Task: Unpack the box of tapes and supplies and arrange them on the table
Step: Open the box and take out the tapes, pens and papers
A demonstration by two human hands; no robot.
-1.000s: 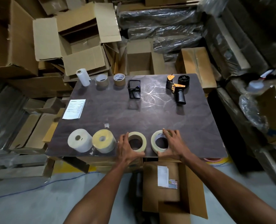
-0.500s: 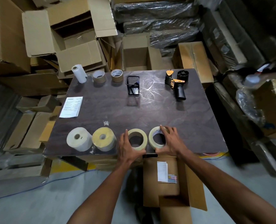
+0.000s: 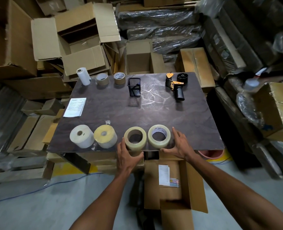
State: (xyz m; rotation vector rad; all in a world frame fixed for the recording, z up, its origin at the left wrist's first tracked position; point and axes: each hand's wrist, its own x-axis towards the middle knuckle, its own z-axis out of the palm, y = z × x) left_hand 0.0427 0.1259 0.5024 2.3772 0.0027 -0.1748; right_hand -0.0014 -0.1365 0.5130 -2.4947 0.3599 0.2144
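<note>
Landmark: blue cable [image 3: 43, 188] on floor.
Behind it: flattened cardboard boxes [image 3: 74, 39].
Far right: plastic-wrapped bundles [image 3: 160, 19].

The left hand [image 3: 127, 155] covers the near wall of the clear tape roll [image 3: 135, 138] it touches. Print on the paper sheet [image 3: 74, 107], far left of that hand, is too small to read. Below the right hand [image 3: 179, 144], the open box [image 3: 174, 183] shows little of its inside. Both forearms leave the bottom edge

Both hands, left [image 3: 126, 154] and right [image 3: 179, 143], flank two clear tape rolls [image 3: 135, 138] at the table's [image 3: 154, 110] near edge.
</note>
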